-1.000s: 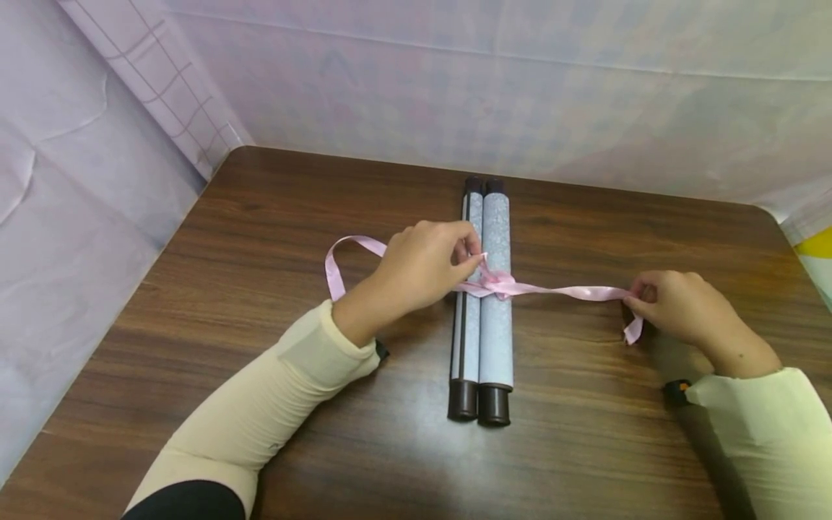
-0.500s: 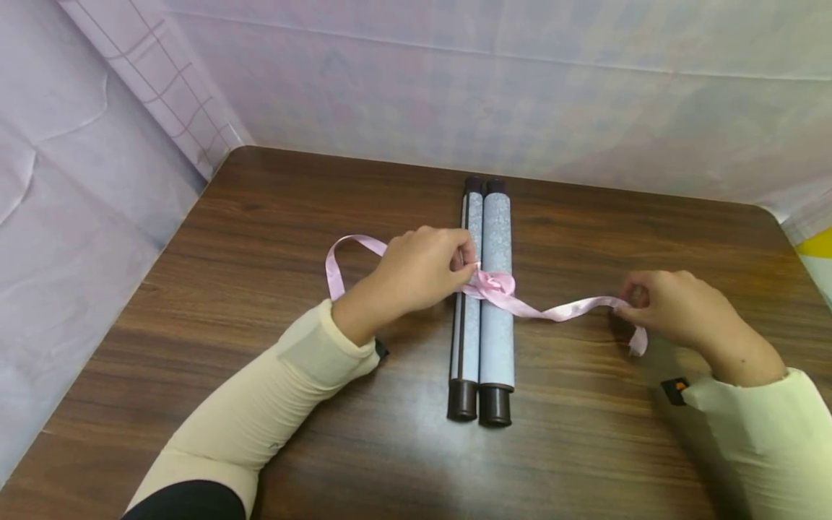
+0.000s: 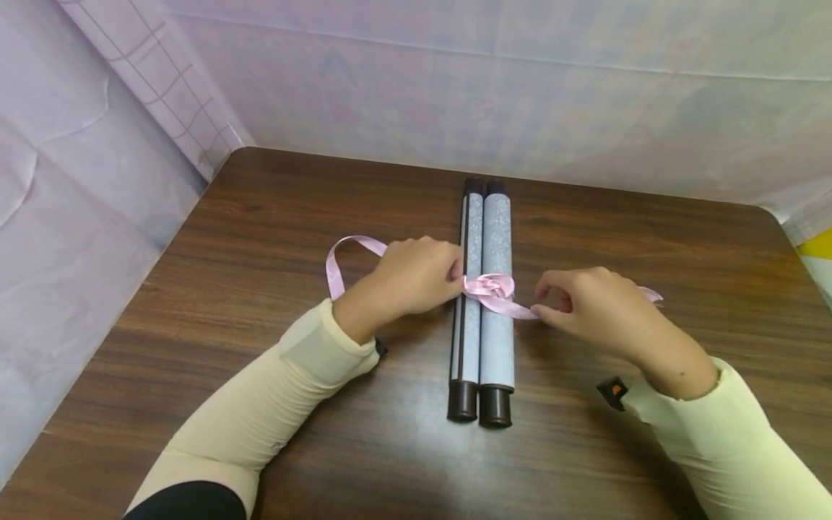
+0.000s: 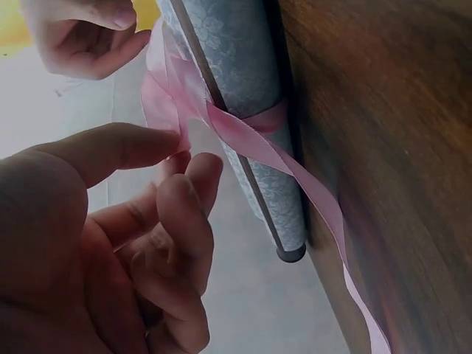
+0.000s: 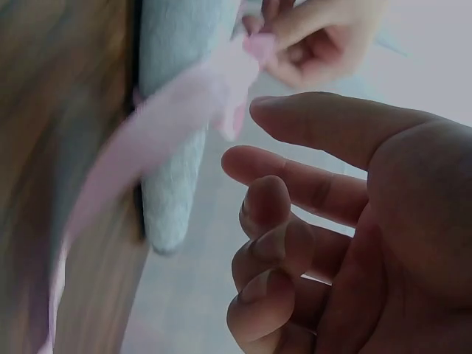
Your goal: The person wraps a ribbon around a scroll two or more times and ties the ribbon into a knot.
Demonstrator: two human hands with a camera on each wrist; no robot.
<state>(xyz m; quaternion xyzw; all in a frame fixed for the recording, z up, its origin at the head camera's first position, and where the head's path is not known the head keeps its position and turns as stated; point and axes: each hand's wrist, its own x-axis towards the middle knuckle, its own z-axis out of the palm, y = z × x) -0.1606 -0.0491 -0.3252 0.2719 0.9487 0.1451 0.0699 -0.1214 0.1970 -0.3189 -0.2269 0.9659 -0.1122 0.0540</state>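
Two pale-blue patterned scrolls [image 3: 497, 347] with dark end knobs lie side by side on the wooden table. A pink ribbon [image 3: 490, 287] is looped about their middle in a loose knot, one tail lying left and the other running right. My left hand [image 3: 419, 278] pinches a piece of that ribbon at the knot's left side; the left wrist view shows it between thumb and fingertips. Just right of the scrolls is my right hand [image 3: 601, 310]. In the right wrist view its thumb and index finger are parted, with the ribbon [image 5: 147, 133] beyond the fingertips.
The brown wood-grain table [image 3: 312, 448] extends around the scrolls. A pale curtain-like sheet [image 3: 487, 94] hangs behind its far edge. Something yellow [image 3: 817, 244] shows at the far right.
My right hand has let go of the ribbon's right tail, which has slackened, and moved left toward the knot. My left hand has come slightly down and left, still pinching the ribbon.
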